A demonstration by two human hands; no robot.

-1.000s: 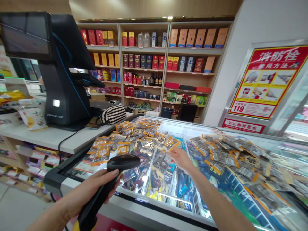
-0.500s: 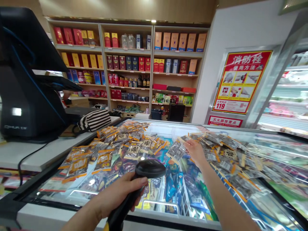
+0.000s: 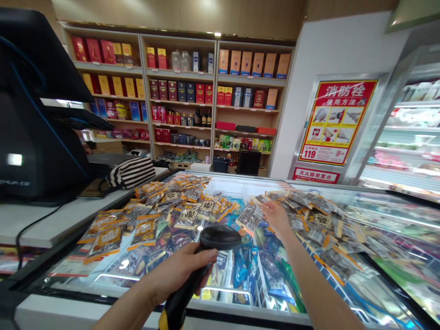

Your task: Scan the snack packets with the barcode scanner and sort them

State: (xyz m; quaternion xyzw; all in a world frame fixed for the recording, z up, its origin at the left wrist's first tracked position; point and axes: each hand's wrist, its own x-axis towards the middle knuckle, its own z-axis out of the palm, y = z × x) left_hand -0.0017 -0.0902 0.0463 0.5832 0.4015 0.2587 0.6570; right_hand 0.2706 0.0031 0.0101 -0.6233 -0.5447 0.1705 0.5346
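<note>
My left hand (image 3: pixel 187 270) is wrapped round the handle of a black barcode scanner (image 3: pixel 220 237) with yellow trim, its head pointing away from me to the right. In my right hand (image 3: pixel 276 217), the fingers pinch the edge of a small clear snack packet (image 3: pixel 250 216) with pale end strips, above the freezer's glass lid. To the left lie several orange-edged snack packets (image 3: pixel 146 229) in a loose heap. Another heap of similar packets (image 3: pixel 323 220) spreads to the right of my right hand, some with barcodes upward.
Under the glass of the chest freezer (image 3: pixel 113 293), colourful packs sit in wire baskets. A black checkout terminal (image 3: pixel 41 137) and a striped pouch (image 3: pixel 132 173) stand on the left counter. Shelves (image 3: pixel 178 73) of boxes line the back wall; a red poster (image 3: pixel 338 121) hangs at the right.
The view has shifted slightly. The scanner has moved a little right, closer to the packet in my right hand. Both hands keep their hold.
</note>
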